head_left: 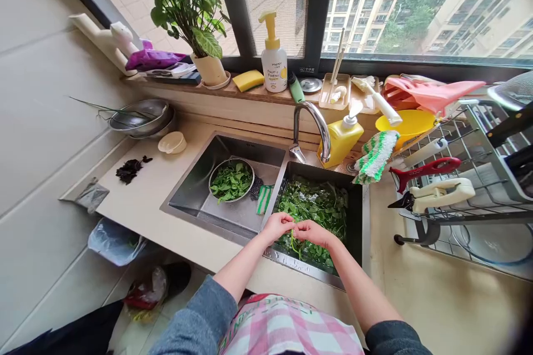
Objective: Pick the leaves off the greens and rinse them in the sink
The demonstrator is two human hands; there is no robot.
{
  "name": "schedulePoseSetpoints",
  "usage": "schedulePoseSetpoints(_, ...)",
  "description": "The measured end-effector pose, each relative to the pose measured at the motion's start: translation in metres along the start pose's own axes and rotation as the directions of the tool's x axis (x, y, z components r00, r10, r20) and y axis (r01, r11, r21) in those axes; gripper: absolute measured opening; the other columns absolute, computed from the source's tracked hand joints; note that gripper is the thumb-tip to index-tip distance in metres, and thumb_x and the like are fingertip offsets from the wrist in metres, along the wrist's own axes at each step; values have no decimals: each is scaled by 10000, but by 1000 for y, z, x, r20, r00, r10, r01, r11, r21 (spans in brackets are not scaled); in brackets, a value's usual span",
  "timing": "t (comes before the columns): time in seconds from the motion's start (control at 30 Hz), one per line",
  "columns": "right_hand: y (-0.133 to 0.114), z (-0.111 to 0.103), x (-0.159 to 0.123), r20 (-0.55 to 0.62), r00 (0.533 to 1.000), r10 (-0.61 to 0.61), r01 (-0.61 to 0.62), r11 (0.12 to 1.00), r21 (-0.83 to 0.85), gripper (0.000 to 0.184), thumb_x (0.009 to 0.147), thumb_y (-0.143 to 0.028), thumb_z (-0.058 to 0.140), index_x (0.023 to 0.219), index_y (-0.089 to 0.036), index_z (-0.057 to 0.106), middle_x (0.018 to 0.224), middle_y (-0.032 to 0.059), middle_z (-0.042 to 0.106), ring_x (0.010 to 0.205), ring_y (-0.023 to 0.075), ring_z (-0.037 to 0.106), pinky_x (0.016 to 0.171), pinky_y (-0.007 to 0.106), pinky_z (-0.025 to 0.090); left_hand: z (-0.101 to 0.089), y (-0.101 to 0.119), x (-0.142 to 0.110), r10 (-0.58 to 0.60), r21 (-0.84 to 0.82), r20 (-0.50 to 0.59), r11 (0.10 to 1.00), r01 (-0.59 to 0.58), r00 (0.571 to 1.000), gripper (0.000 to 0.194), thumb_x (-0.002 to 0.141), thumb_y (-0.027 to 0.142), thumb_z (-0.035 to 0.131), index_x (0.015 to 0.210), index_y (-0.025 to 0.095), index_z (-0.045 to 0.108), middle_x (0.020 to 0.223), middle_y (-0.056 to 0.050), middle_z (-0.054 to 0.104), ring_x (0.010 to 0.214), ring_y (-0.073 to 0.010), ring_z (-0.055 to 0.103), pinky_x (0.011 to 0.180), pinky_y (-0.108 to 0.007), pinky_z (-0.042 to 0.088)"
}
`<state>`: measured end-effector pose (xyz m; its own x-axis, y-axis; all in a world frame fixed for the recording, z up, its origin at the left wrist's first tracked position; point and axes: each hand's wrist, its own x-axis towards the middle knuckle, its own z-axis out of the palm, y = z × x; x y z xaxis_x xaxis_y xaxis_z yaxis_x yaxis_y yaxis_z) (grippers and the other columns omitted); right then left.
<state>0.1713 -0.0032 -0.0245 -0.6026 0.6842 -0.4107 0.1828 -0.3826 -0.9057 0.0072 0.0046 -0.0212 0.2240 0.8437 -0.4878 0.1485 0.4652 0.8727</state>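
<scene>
My left hand [280, 226] and my right hand [312, 232] meet above the near edge of the right sink basin [356, 222]. Both are closed in a pinch on a thin green vegetable stem [296, 245], which hangs down between them. Below, leafy greens [328, 208] lie in water and fill much of that basin. In the left sink basin [195, 186] stands a round metal strainer bowl [252, 183] holding more leafy greens [232, 180]. Beside it are a dark scouring pad [255, 189] and a green-and-white striped cloth [264, 199].
A curved faucet [312, 113] rises behind the basins, beside a yellow pump bottle [340, 141]. To the right stands a wire dish rack [449, 199] with scissors [441, 194]. Metal bowls [144, 116] and dark wood-ear-like pieces [131, 170] lie left. A bagged bin [114, 241] hangs below.
</scene>
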Motion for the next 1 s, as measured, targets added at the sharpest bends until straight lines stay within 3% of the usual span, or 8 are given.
schedulePoseSetpoints(0.13, 7, 3, -2, -186, 982, 14, 13, 989, 144, 363, 673, -518, 604, 727, -160, 583, 588, -34, 518, 561, 99, 463, 567, 229, 368, -7, 12, -4, -133, -176, -12, 976, 129, 991, 314, 549, 333, 747, 674, 136, 537, 485, 38, 533, 431, -73, 491, 421, -176, 350)
schedulePoseSetpoints(0.27, 16, 4, -6, -340, 940, -23, 103, 970, 219, 362, 723, -519, 550, 814, -170, 583, 627, -20, 540, 596, 113, 486, 588, 242, 393, -15, 17, -7, -187, -323, 0, 930, 177, 982, 332, 553, 340, 757, 689, 130, 538, 503, 37, 536, 431, -49, 490, 428, -156, 371)
schedulePoseSetpoints(0.43, 4, 8, -14, -337, 935, -109, 99, 994, -47, 301, 692, -424, 595, 856, -171, 607, 784, 14, 586, 684, 131, 502, 635, 249, 404, -19, 17, -8, -189, -383, 65, 902, 199, 980, 319, 579, 331, 752, 718, 131, 546, 517, 37, 541, 436, -45, 500, 449, -155, 396)
schedulePoseSetpoints(0.6, -7, 18, -11, -349, 918, -189, 106, 964, -242, 182, 716, -342, 521, 720, -172, 586, 683, -9, 556, 636, 122, 475, 611, 238, 381, -16, 18, -9, -182, -415, 51, 890, 187, 982, 328, 596, 329, 752, 753, 136, 537, 578, 22, 582, 507, -72, 572, 542, -199, 479)
schedulePoseSetpoints(0.7, -2, 21, -5, -440, 883, -163, 102, 982, -157, 141, 689, -307, 510, 649, -175, 539, 606, -29, 509, 564, 104, 433, 537, 216, 337, -11, 17, -10, -167, -429, 18, 889, 159, 986, 327, 608, 314, 749, 745, 136, 511, 575, 15, 588, 509, -86, 590, 537, -209, 492)
schedulePoseSetpoints(0.83, 5, 20, -2, -608, 793, 43, 70, 985, 160, 162, 694, -353, 512, 691, -191, 515, 568, -41, 500, 532, 106, 441, 474, 201, 284, -7, 14, -10, -113, -464, -73, 884, 66, 991, 312, 629, 301, 740, 725, 132, 496, 544, 18, 575, 500, -85, 592, 517, -190, 489)
schedulePoseSetpoints(0.9, 5, 19, -4, -565, 822, 70, 62, 975, 212, 224, 703, -416, 535, 726, -193, 525, 611, -30, 544, 558, 112, 468, 477, 201, 293, -7, 14, -10, -109, -477, -95, 877, 51, 990, 310, 629, 298, 742, 724, 130, 499, 547, 14, 579, 510, -87, 597, 524, -190, 496)
schedulePoseSetpoints(1.0, 3, 21, -9, -448, 893, -47, 97, 991, 90, 287, 722, -465, 546, 720, -178, 548, 665, -5, 580, 592, 115, 486, 534, 220, 348, -8, 15, -10, -113, -492, -117, 870, 41, 987, 312, 623, 287, 748, 716, 132, 495, 550, 10, 585, 536, -94, 609, 549, -198, 511)
